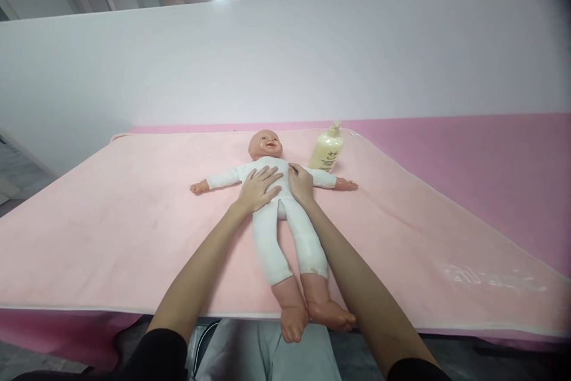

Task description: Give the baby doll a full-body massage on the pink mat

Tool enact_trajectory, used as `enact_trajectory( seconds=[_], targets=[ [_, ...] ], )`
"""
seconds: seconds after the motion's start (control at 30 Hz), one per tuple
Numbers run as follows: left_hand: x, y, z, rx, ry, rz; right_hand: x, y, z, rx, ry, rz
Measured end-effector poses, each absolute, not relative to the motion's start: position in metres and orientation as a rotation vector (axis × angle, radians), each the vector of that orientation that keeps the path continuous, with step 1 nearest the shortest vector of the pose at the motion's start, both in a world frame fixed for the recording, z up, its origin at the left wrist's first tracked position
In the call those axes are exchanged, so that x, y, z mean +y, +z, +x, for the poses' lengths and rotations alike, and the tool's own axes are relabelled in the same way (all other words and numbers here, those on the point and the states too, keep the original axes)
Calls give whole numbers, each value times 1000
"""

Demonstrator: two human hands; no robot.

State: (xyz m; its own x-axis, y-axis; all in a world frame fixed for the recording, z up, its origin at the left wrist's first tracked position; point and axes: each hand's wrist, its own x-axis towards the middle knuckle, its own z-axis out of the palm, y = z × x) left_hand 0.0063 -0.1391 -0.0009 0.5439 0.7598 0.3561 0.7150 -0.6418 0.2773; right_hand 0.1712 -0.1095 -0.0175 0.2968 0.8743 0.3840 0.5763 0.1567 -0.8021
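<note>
Nearest the camera: doll's bare feet, hanging just past the near edge of the desk (491,149), between the two forearms. Doll (285,232) lies face up on the pink blanket (111,232), long axis running near-to-far, feet toward the person, head pointing away toward the white wall (178,60). Slightly skewed, legs angling to the right at the near end. White bodysuit, both doll arms spread out sideways, one beyond each hand.

Left hand (259,189) flat on the doll's belly, palm down, fingers spread wide and pointing up-right across the torso. Grips nothing, just rests on it. Right hand (301,182) just beside it on the doll's right-of-frame flank, fingers together and curled a bit against the body; the thumb side touches the torso. Not closed around anything either. The hands nearly touch each other over the waist.

Beyond the hands: doll's head, face up. Just past the right hand and slightly to its right, a cream lotion bottle (327,151) with pump top stands upright on the blanket, near the doll's shoulder, not touching it.
</note>
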Motion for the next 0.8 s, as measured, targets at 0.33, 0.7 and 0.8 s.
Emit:
enact_trajectory(
  seconds=[0.33,0.7,0.8],
  targets=[
    [-126,-14,5,1665,903,2158,-129,-10,160,-1794,79,-1109],
    [-115,-29,-2,1558,1399,1903,-133,-2,142,-2195,306,-1108],
    [-115,-31,-3,1543,1455,1883,-129,-2,140,-2228,214,-1269]
  ],
)
